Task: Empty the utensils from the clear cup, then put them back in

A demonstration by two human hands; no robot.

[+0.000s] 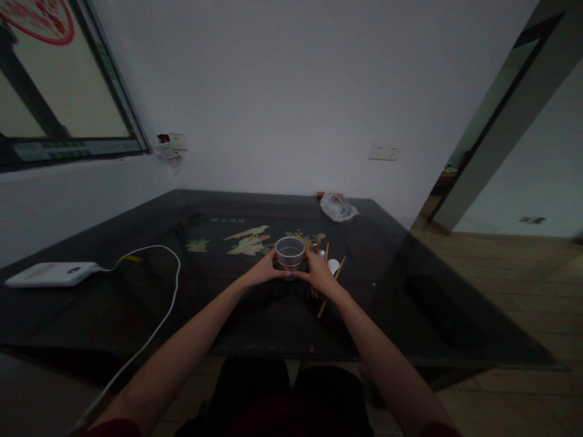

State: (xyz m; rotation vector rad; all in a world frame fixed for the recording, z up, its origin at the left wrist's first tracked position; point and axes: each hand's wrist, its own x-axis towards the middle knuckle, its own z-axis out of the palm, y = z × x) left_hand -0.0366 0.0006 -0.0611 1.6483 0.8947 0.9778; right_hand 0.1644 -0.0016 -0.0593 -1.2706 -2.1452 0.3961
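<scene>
A clear round plastic container point(290, 260) is upright between my two hands, near the middle of the dark table. My left hand point(265, 270) wraps around its left side, and my right hand point(320, 274) closes around the right side, the thumbs almost meeting at the front. Whether its base touches the tabletop I cannot tell. Just beside and partly behind my right hand lie chopsticks point(341, 267), a white spoon point(333, 266) and other utensils, including a fork point(309, 245). My right hand and wrist hide part of this group.
On the dark glossy table point(255, 328), a white power bank point(52, 274) with a white cable point(177, 285) lies left. A crumpled clear plastic bag point(337, 207) sits at the back. A black flat object point(444, 309) lies right. Wall sockets point(384, 152) are behind.
</scene>
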